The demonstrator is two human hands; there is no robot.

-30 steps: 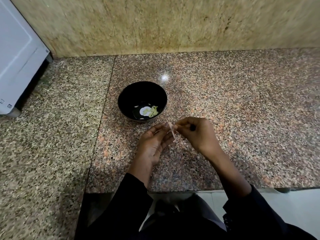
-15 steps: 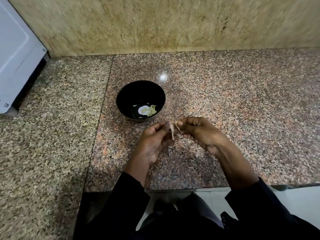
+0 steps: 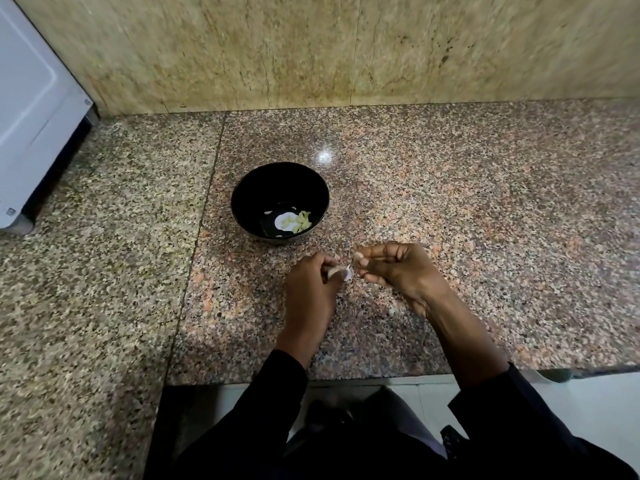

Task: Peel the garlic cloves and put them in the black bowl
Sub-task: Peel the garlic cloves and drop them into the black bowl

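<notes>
The black bowl (image 3: 280, 199) stands on the granite counter with several pale peeled garlic cloves (image 3: 300, 221) lying at its bottom. Just in front of it, my left hand (image 3: 310, 289) pinches a garlic clove (image 3: 341, 271) with pale papery skin showing at my fingertips. My right hand (image 3: 394, 268) is a little to the right, its fingers curled, and thumb and forefinger pinch a small scrap of garlic skin (image 3: 356, 255). A small gap separates the two hands. Most of the clove is hidden by my fingers.
The granite counter (image 3: 485, 220) runs to a beige stone wall (image 3: 311, 46) at the back. A white appliance (image 3: 31, 109) stands at the far left. The counter's front edge (image 3: 346, 377) is just below my wrists, with a white floor beneath.
My hands were joined on the clove; now they have drawn apart, the right moving right with a scrap of skin and the left lowering slightly with the clove.
</notes>
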